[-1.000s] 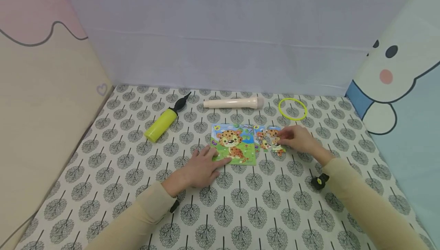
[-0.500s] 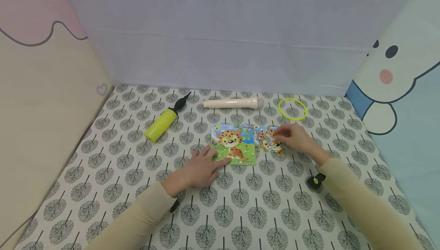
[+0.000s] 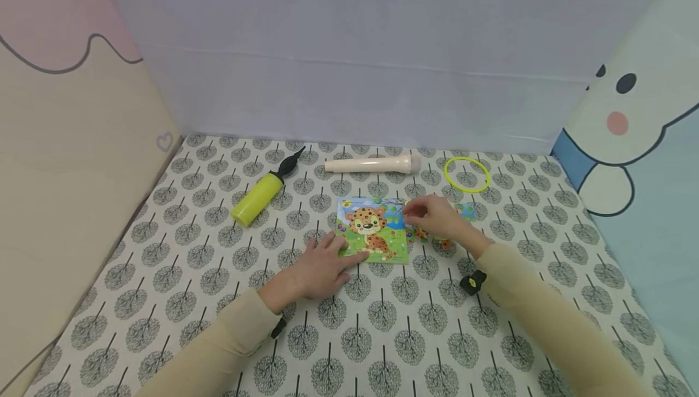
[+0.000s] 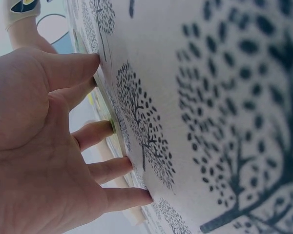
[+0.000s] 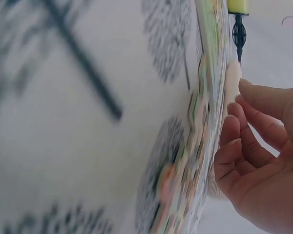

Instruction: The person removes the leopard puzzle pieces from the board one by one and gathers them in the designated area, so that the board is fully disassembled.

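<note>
A leopard-cub picture board [image 3: 377,242] lies on the cloth in the head view. My left hand [image 3: 322,268] rests with spread fingers at its lower left corner; in the left wrist view the left fingertips [image 4: 107,127] meet the board's edge and the cloth. Right of the board lie several jigsaw puzzle pieces [image 3: 445,243] with matching art, partly covered by my right hand [image 3: 434,216]. One blue-green jigsaw piece [image 3: 466,210] shows beyond that hand. The right wrist view shows my right thumb [image 5: 256,92] and loosely curled fingers close together, with no piece visible between them.
A yellow hand pump [image 3: 259,198] with a black nozzle lies at the back left. Behind the board are a cream microphone-shaped stick [image 3: 371,164] and a yellow-green ring [image 3: 466,174]. A tree-patterned cloth [image 3: 355,330] covers the table, with fabric walls [image 3: 355,69] around it.
My right hand has moved left over the puzzle pieces to the board's right edge, revealing the blue-green piece on the right. My left hand stays where it was.
</note>
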{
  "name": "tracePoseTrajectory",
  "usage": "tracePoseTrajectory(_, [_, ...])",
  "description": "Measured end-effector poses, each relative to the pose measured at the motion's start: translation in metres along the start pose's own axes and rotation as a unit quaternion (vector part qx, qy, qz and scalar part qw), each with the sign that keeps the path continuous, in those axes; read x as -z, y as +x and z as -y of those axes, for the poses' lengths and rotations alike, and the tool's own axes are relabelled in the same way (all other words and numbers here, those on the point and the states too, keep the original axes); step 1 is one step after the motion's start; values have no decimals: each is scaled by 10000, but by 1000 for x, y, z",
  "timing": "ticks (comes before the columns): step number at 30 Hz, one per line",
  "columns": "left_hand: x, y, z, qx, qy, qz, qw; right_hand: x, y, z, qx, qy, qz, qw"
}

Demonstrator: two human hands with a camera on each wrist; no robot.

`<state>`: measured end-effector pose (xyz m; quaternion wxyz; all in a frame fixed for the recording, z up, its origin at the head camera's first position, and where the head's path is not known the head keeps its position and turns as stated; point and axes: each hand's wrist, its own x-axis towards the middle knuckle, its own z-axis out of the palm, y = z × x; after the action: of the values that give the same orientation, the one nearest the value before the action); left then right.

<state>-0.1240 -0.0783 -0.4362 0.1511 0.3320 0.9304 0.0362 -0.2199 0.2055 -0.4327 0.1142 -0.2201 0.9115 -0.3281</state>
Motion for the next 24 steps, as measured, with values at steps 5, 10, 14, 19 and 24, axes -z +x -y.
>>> tracePoseTrajectory(5, [0,0,1,12,19,-32,10000,-12,9,14,253,121,162,9995])
tracePoseTrajectory(10, [0,-1,0,7,-35,1,10000,-23,15,22,334,64,194,9992])
tracePoseTrajectory(14, [1,-1,-1,5,-107,27,9999,-28,18,26,135,131,273,9994])
tracePoseTrajectory(19, [0,0,-1,9,-79,-2,10000,-28,20,32,-82,-117,394,9991])
tracePoseTrajectory(24, [0,0,-1,34,-65,13,10000,-29,24,34,-226,-312,596,9975])
